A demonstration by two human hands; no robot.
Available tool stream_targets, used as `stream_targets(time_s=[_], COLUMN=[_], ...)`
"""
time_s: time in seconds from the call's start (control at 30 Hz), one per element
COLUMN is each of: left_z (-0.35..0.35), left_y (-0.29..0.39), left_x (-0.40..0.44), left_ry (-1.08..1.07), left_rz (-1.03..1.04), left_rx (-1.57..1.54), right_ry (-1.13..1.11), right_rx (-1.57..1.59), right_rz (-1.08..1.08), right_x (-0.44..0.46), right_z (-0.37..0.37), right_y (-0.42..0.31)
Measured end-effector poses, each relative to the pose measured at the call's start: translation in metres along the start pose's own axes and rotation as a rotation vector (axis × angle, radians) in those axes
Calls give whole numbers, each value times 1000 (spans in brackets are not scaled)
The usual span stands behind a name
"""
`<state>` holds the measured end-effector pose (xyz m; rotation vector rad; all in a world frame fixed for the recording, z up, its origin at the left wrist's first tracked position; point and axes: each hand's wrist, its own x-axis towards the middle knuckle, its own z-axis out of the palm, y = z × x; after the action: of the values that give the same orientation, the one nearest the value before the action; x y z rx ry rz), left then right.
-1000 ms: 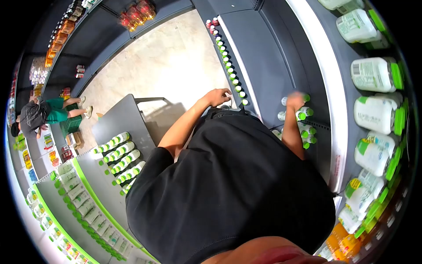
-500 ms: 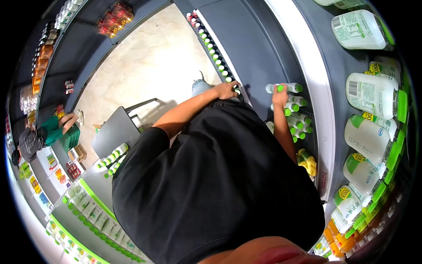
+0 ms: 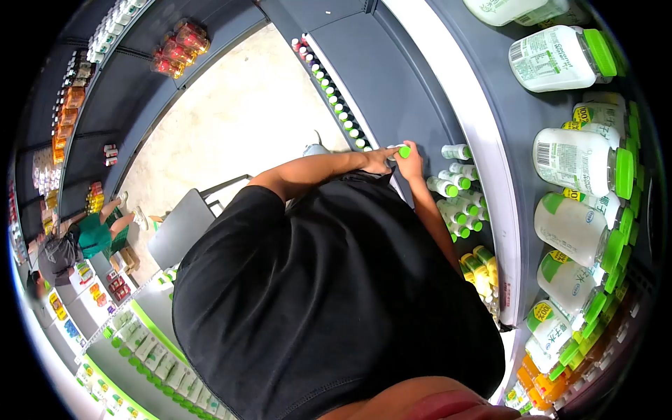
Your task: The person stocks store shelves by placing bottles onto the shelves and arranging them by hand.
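Observation:
My right hand (image 3: 411, 162) is closed on a small white bottle with a green cap (image 3: 404, 151), held in front of my body over the shelf edge. Beside it, my left hand (image 3: 379, 161) has its fingers near or against the same bottle; whether they grip it is hidden. A row of small capped bottles (image 3: 339, 108) runs along the shelf's front edge, up to my left hand. To the right of my right hand, more green-capped bottles (image 3: 442, 186) lie on their sides on the dark shelf (image 3: 381, 84).
Large green-capped jugs (image 3: 570, 161) line the shelf at the right. Yellow items (image 3: 481, 269) lie by my right forearm. A grey cart (image 3: 182, 227) stands at the left, near shelves of white packs (image 3: 143, 348). A person in green shorts (image 3: 94, 234) is farther left.
My right hand has moved left from the lying bottles with a bottle in it, and now meets my left hand. The view has shifted, and the other person's posture has changed.

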<state>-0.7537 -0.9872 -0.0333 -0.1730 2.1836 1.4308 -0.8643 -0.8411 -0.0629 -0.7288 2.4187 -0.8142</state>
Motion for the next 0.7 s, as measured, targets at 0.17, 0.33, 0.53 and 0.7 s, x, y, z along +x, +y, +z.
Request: stream_targets(time_s=[0.17, 0.33, 0.53, 0.7], left_z=[17, 34, 33, 28], left_y=[-9, -24, 2, -3], left_x=[29, 49, 20, -12], left_ry=[108, 14, 160, 423], left_rz=[34, -64, -27, 165], left_rx=[-139, -24, 282, 107], right_ry=[-42, 2, 56, -9], right_rx=[-54, -49, -53, 211], right_rz=[44, 88, -51, -112], right_x=[-5, -23, -18, -25], right_z=[-10, -17, -13, -12], right_y=[2, -9, 22, -7])
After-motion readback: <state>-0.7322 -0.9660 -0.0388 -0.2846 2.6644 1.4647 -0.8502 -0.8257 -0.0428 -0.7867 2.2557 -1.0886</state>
